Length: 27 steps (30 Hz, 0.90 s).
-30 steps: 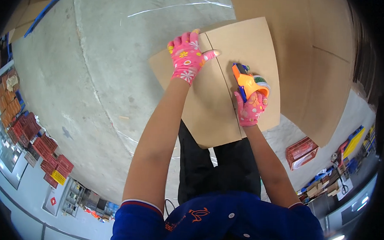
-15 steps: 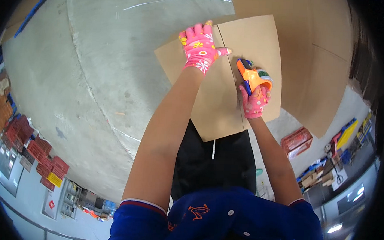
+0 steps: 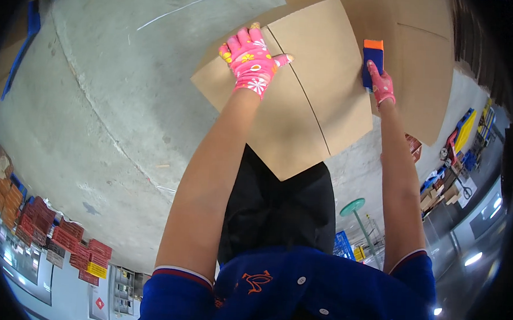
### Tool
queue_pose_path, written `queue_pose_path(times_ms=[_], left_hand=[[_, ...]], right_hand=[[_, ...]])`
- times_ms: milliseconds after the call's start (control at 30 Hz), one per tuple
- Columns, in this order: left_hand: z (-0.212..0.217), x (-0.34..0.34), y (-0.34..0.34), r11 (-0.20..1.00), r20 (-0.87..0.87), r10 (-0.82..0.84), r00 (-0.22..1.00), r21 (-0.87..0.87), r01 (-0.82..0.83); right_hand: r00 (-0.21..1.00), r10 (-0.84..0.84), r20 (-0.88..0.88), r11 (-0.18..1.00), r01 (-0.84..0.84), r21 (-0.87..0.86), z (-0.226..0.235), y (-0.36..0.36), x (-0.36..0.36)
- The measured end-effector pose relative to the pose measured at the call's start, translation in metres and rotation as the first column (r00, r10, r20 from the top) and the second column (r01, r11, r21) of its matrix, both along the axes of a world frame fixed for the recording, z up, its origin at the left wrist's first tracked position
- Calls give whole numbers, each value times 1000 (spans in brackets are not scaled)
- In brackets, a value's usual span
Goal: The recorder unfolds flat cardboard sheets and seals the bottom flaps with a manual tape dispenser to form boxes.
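A brown cardboard box (image 3: 323,77) sits in front of me, a dark seam running across its top between two flaps. My left hand (image 3: 251,59), in a pink flowered glove, lies on the left flap with its fingers spread and the thumb reaching over the seam. Beyond the box's right edge, my right hand (image 3: 381,85), gloved alike, is closed around an orange and blue tape dispenser (image 3: 373,59). From this angle the tape roll is hidden, and I cannot tell whether the dispenser touches the box.
Large cardboard sheets (image 3: 420,70) lie to the right, beyond the box. Red crates (image 3: 67,237) stand at the lower left. A green round disc on a pole (image 3: 353,207) rises right of my legs, near a blue crate (image 3: 342,245). A pale strip (image 3: 189,7) lies on the concrete floor.
My right hand has carried the tape dispenser from over the seam to the box's right side, turning it. My left hand stays on the flap. The whole view has shifted somewhat.
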<state>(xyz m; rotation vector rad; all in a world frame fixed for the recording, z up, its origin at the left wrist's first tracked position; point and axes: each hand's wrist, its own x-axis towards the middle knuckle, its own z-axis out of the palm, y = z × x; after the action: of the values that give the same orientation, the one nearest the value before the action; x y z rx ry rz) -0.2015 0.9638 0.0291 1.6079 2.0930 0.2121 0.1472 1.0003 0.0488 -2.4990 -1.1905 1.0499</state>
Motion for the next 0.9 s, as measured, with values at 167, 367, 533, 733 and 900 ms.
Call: queue_pose_path(times_ms=[167, 367, 533, 733, 900], left_hand=[[-3, -11, -3, 999, 18, -44, 999, 13, 44], [-1, -7, -4, 997, 34, -55, 998, 51, 53], [4, -8, -4, 999, 78, -49, 996, -13, 50], [8, -6, -8, 999, 138, -8, 990, -34, 12], [8, -4, -4, 1000, 108, -8, 994, 15, 6]], right_hand=[[985, 102, 137, 990, -88, -107, 3, -9, -26], [832, 379, 404, 898, -227, -376, 21, 22, -34], [909, 369, 192, 883, -279, -377, -2, 19, -12], [967, -1, 253, 991, 34, -126, -24, -20, -25], [976, -7, 219, 999, -1, 37, -25, -18, -21]])
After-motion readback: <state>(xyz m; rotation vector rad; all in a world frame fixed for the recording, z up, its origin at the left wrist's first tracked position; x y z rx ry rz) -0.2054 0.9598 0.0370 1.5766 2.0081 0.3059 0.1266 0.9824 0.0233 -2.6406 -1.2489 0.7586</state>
